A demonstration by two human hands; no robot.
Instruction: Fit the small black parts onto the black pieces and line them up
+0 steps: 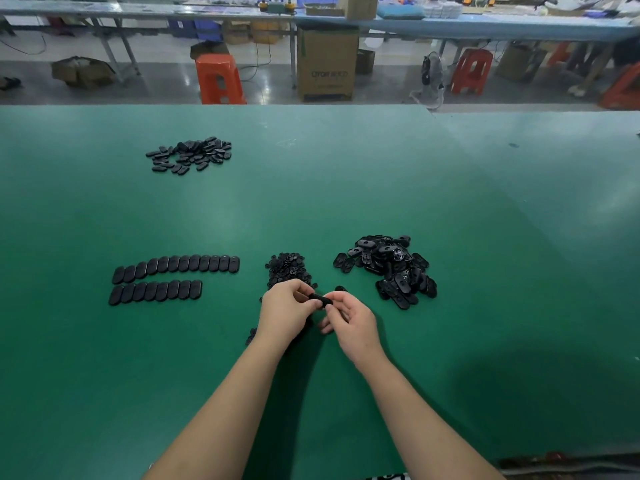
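Observation:
My left hand (pixel 289 311) and my right hand (pixel 349 322) meet over the green table (pixel 346 188), both pinching one black oval piece (pixel 319 300) between their fingertips. Just behind them lies a heap of small black parts (pixel 286 268). To the right sits a pile of loose black oval pieces (pixel 389 270). On the left, black oval pieces lie side by side in two rows: a longer back row (pixel 176 268) and a shorter front row (pixel 155 292). One small part (pixel 340 289) lies alone near my right hand.
A second pile of black oval pieces (pixel 192 154) lies far back on the left. Beyond the table's far edge stand orange stools (pixel 220 79), a cardboard box (pixel 327 64) and other workbenches. A few small parts (pixel 251 336) lie by my left wrist.

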